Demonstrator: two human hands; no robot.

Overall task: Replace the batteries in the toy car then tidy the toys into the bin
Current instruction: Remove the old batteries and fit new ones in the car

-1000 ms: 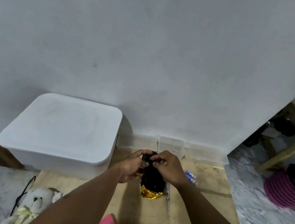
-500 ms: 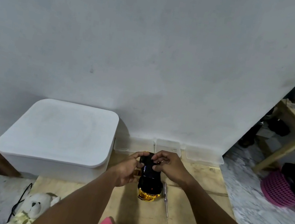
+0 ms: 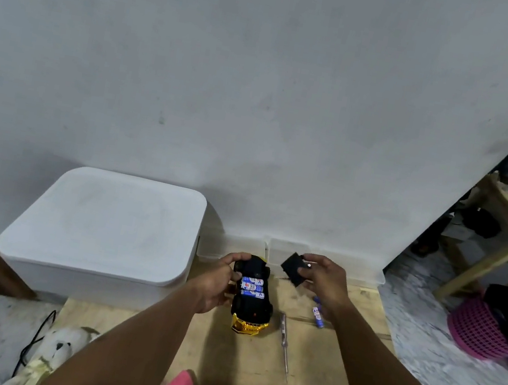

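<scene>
Freeing the black plastic cover (image 3: pixel 293 268), pinched by your right hand (image 3: pixel 323 279).
Your left hand (image 3: pixel 217 283) grips the black-gold toy car (image 3: pixel 252 306); blue-white batteries (image 3: pixel 252 287) newly exposed.

Wooden board (image 3: pixel 248 376): toy car (image 3: pixel 252 306), screwdriver (image 3: pixel 285 345), loose batteries (image 3: pixel 318 315).

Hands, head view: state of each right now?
Left hand: holding the toy car.
Right hand: holding the battery cover, pinched.

arms (image 3: pixel 125 349): two, bare to frame edge | left hand (image 3: pixel 217 282): bare | right hand (image 3: pixel 323 279): bare
</scene>
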